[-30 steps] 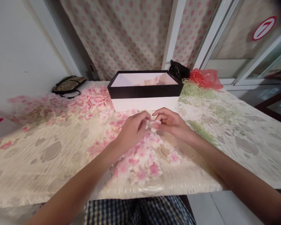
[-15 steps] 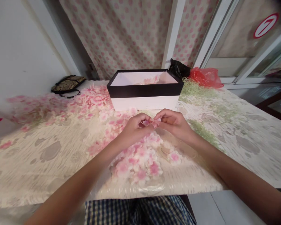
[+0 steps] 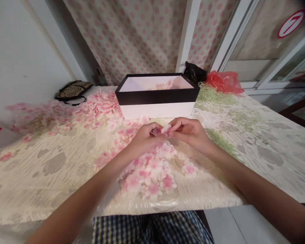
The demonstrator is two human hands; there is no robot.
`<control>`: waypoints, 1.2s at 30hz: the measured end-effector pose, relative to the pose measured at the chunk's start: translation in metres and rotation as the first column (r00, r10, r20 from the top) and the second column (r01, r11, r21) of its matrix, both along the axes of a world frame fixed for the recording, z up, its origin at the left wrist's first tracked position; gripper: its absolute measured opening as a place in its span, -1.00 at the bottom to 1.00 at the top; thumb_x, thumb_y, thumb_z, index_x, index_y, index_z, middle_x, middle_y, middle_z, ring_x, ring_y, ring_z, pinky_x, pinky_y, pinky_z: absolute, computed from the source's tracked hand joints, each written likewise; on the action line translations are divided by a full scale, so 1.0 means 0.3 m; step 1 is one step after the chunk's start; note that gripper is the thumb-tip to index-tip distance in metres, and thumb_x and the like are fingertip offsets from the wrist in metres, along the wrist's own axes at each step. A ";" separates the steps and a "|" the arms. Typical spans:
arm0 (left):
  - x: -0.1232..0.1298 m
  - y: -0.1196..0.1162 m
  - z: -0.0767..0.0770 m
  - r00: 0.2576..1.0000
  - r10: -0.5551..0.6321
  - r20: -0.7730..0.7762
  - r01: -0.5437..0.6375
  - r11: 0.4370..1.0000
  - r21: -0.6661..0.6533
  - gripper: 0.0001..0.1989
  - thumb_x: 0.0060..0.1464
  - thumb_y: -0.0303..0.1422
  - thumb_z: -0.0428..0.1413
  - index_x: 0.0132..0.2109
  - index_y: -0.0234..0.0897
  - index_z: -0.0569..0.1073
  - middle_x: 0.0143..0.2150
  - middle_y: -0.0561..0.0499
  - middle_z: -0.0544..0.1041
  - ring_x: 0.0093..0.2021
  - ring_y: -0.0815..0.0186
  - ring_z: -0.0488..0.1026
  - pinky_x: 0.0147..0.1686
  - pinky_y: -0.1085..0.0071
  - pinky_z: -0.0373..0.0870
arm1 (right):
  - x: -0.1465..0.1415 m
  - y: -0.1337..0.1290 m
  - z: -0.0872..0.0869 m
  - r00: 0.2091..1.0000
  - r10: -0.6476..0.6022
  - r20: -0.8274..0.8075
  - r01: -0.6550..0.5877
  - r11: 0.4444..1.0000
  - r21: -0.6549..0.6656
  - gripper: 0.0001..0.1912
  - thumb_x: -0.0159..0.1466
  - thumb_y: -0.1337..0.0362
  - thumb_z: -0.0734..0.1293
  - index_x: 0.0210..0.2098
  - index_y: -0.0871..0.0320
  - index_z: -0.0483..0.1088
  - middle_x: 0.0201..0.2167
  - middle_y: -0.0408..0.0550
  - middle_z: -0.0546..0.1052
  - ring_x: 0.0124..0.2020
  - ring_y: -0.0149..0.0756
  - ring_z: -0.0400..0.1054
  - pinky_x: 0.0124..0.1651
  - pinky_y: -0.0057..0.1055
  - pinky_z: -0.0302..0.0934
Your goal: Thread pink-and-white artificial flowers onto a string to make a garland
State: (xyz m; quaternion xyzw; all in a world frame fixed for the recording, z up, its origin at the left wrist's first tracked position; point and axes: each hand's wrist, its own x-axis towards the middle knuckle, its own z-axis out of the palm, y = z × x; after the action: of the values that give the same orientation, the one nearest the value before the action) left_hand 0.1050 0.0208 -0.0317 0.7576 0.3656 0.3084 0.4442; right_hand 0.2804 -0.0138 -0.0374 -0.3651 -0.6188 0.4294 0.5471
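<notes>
Left hand (image 3: pixel 143 139) and right hand (image 3: pixel 190 132) pinching a pale artificial blossom (image 3: pixel 166 128) above heaped blossoms (image 3: pixel 149 173), just before a black-and-white box (image 3: pixel 156 110) near the far edge of the surface (image 3: pixel 269 169); slack fingertips risking a drop.

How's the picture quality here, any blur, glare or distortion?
In the head view, the wide lens bends the white door frame and stretches the bare right forearm; pink artificial blossoms at far left blur; the glossy plastic table cover shows soft glare along its front edge.

Polka-dot curtain (image 3: pixel 132 37) beside white wall (image 3: pixel 22 57)
</notes>
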 end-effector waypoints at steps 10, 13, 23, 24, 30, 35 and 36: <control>0.001 0.005 0.004 0.997 0.015 0.075 -0.019 0.998 0.057 -0.86 0.01 -0.32 0.14 -0.40 -0.32 0.40 -0.43 0.07 0.39 -0.43 0.41 0.31 -0.40 0.45 0.22 | 0.007 0.000 -0.007 0.996 -0.008 0.093 0.003 0.999 0.050 -0.90 0.07 0.35 0.41 -0.51 0.14 0.40 -0.39 -0.14 0.43 -0.33 -0.38 0.33 -0.25 -0.39 0.21; 0.001 0.003 0.005 0.998 0.015 0.069 -0.019 0.998 0.061 -0.86 0.02 -0.33 0.12 -0.41 -0.32 0.39 -0.44 0.08 0.38 -0.44 0.41 0.30 -0.41 0.46 0.21 | 0.003 -0.004 -0.005 0.995 -0.026 0.093 0.022 0.999 0.035 -0.89 0.08 0.32 0.41 -0.51 0.13 0.38 -0.40 -0.14 0.43 -0.33 -0.37 0.34 -0.25 -0.39 0.23; -0.003 -0.009 0.014 0.999 -0.041 -0.023 0.046 0.958 0.282 -0.95 0.05 -0.45 0.08 -0.38 -0.30 0.39 -0.41 0.08 0.38 -0.41 0.42 0.30 -0.41 0.49 0.20 | 0.005 0.005 -0.018 0.991 -0.018 0.136 0.012 0.999 0.045 -0.89 0.11 0.35 0.38 -0.49 0.13 0.34 -0.42 -0.15 0.43 -0.35 -0.37 0.33 -0.27 -0.39 0.21; -0.003 -0.010 0.013 0.998 -0.056 -0.037 0.065 0.949 0.309 -0.95 0.05 -0.46 0.07 -0.37 -0.30 0.39 -0.39 0.07 0.38 -0.39 0.41 0.31 -0.39 0.49 0.21 | 0.004 0.008 -0.022 0.992 0.002 0.123 -0.005 1.000 0.029 -0.89 0.10 0.36 0.37 -0.48 0.13 0.33 -0.43 -0.16 0.43 -0.36 -0.38 0.32 -0.28 -0.40 0.20; -0.003 -0.013 0.008 0.994 -0.083 -0.071 0.105 0.910 0.400 -0.95 0.07 -0.49 0.06 -0.34 -0.29 0.38 -0.36 0.06 0.39 -0.35 0.40 0.34 -0.33 0.47 0.25 | 0.004 0.018 -0.026 0.995 0.081 0.064 -0.075 0.993 -0.086 -0.85 0.11 0.29 0.38 -0.33 0.12 0.33 -0.43 -0.18 0.42 -0.42 -0.41 0.30 -0.35 -0.42 0.18; -0.002 -0.003 0.007 0.999 -0.032 -0.039 0.045 0.913 0.405 -0.92 0.11 -0.48 0.02 -0.32 -0.29 0.40 -0.37 0.07 0.41 -0.38 0.42 0.34 -0.38 0.50 0.25 | 0.012 0.021 -0.023 0.995 -0.034 0.097 0.038 0.998 -0.046 -0.83 0.09 0.22 0.42 -0.46 0.14 0.36 -0.50 -0.19 0.42 -0.45 -0.42 0.29 -0.36 -0.42 0.16; -0.002 -0.001 0.006 0.999 -0.009 -0.036 0.022 0.914 0.405 -0.92 0.11 -0.48 0.02 -0.32 -0.29 0.40 -0.38 0.07 0.41 -0.39 0.42 0.34 -0.40 0.50 0.25 | 0.012 0.021 -0.023 0.994 -0.056 0.096 0.061 0.997 -0.046 -0.82 0.08 0.22 0.43 -0.47 0.14 0.35 -0.50 -0.19 0.43 -0.46 -0.42 0.29 -0.36 -0.42 0.16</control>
State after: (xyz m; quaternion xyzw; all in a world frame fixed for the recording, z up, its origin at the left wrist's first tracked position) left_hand 0.1044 0.0204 -0.0298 0.8410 0.2950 0.3614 0.2739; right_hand 0.2841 -0.0074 -0.0442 -0.4163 -0.6226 0.4102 0.5204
